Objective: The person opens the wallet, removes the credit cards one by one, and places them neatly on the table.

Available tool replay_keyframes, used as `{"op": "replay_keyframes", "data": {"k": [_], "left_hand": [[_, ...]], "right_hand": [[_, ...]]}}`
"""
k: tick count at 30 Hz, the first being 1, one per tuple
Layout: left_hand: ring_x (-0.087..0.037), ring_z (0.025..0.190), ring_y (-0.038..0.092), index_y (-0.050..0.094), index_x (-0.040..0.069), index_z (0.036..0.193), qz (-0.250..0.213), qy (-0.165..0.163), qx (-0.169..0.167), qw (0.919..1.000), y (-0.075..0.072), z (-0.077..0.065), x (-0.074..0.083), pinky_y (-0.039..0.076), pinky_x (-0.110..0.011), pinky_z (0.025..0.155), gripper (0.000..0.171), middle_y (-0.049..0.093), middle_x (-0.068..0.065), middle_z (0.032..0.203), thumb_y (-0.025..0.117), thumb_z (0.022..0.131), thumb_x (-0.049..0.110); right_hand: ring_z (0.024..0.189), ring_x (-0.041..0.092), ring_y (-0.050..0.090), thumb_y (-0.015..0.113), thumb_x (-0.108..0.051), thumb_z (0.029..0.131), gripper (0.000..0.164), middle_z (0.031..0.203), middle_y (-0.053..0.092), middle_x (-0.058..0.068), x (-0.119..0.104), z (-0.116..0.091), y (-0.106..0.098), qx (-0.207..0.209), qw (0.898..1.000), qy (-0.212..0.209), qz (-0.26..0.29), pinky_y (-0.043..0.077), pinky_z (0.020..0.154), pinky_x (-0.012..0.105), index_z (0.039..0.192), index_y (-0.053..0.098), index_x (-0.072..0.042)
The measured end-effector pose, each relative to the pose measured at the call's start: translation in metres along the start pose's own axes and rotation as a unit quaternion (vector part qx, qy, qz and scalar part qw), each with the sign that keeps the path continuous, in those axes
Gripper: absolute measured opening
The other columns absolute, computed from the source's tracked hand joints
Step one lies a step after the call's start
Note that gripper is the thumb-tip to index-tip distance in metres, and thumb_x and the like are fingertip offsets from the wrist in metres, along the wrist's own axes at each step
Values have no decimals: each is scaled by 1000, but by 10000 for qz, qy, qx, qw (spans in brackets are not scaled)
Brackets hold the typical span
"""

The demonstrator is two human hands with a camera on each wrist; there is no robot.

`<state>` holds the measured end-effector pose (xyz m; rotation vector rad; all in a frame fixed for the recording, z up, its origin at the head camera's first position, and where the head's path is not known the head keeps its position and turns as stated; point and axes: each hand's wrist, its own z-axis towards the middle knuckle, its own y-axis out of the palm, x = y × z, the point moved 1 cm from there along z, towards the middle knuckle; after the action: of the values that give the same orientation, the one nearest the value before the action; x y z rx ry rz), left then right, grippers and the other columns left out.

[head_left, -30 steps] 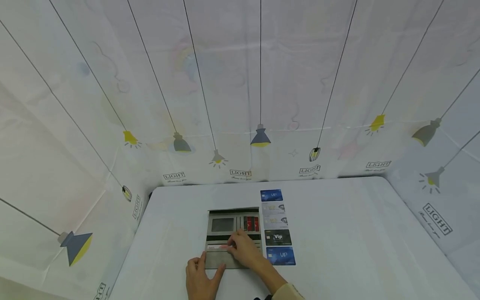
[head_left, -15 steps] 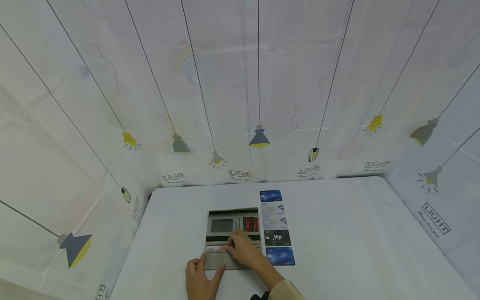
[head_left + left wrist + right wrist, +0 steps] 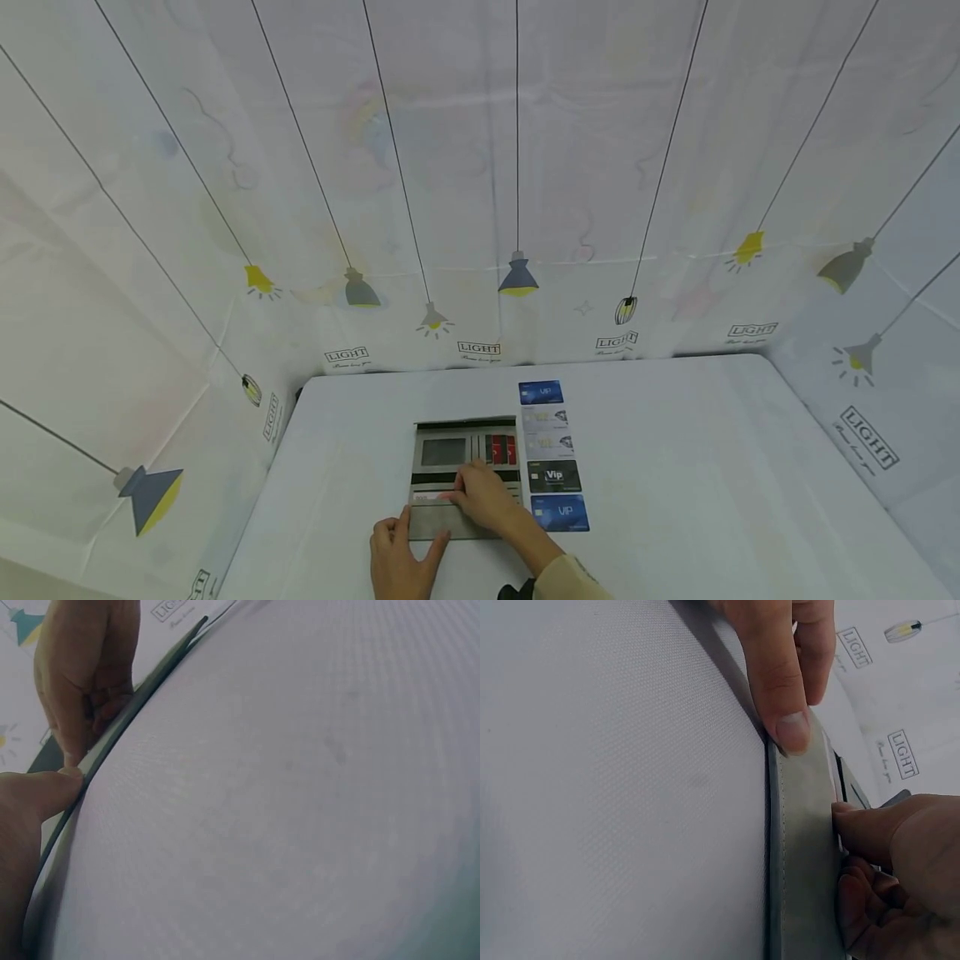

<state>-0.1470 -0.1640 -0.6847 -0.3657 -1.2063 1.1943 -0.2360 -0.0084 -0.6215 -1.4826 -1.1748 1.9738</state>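
A grey-green wallet (image 3: 438,522) lies unfolded on the white table, showing a clear window (image 3: 443,452) and slots with red cards (image 3: 502,450). My left hand (image 3: 397,560) holds its near left corner, index finger along the side and thumb on the front edge. In the right wrist view that thumb (image 3: 780,690) presses on the stitched border. My right hand (image 3: 487,504) pinches a pinkish-white banknote (image 3: 427,497) at the long front pocket; its lower part is hidden inside. Seen from the left wrist, the right hand (image 3: 86,667) reaches down over the wallet's edge.
Right of the wallet, a column of cards runs front to back: a blue VIP card (image 3: 560,512), a black one (image 3: 553,477), two silver ones (image 3: 549,443) and another blue one (image 3: 540,392). A lamp-printed curtain (image 3: 450,208) hangs behind the table (image 3: 697,475).
Both hands stay at nearly the same places on the wallet. The banknote shows slightly less above the pocket than a second ago. The head view has shifted a little.
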Motion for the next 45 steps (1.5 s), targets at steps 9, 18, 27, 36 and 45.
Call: {"op": "replay_keyframes", "data": {"k": [9, 18, 27, 36, 45], "left_hand": [[-15, 83, 42, 69, 1, 123, -29, -11, 46, 10000, -1, 0, 0, 38, -33, 69, 79, 46, -4, 95, 87, 68, 54], [-16, 85, 43, 68, 1, 125, -80, -97, -110, 9999, -4, 1, 0, 40, -33, 71, 80, 46, -5, 96, 85, 70, 55], [-15, 84, 43, 68, 1, 124, -75, -85, -121, 9999, -2, 0, 1, 40, -33, 70, 80, 46, -4, 96, 86, 69, 55], [-16, 89, 44, 66, 2, 128, -70, -235, -397, 9989, -3, 2, 1, 41, -36, 74, 80, 46, -4, 99, 83, 72, 58], [-16, 87, 44, 67, 2, 126, -61, -88, -128, 9999, -2, 1, 2, 41, -35, 73, 79, 46, -4, 98, 84, 71, 57]], "right_hand": [[74, 6, 45, 75, -30, 90, 27, 84, 57, -3, -2, 2, -1, -48, 9999, -90, -89, 41, 65, 24, 75, 58, -16], [69, 6, 44, 73, -36, 91, 29, 81, 54, -4, -5, 6, 3, -214, 9990, 123, -378, 40, 60, 25, 73, 60, -17], [69, 14, 58, 70, -43, 92, 34, 85, 61, 2, -6, 10, 10, -10, 9925, 166, -1210, 48, 57, 31, 74, 61, -15], [73, 24, 64, 63, -47, 95, 45, 86, 61, 8, -5, 13, 20, 167, 9805, 90, -1957, 53, 58, 38, 96, 68, -2], [71, 24, 64, 64, -43, 96, 41, 83, 60, 9, -2, 16, 24, 304, 9813, 104, -1896, 52, 56, 38, 95, 65, -2]]}}
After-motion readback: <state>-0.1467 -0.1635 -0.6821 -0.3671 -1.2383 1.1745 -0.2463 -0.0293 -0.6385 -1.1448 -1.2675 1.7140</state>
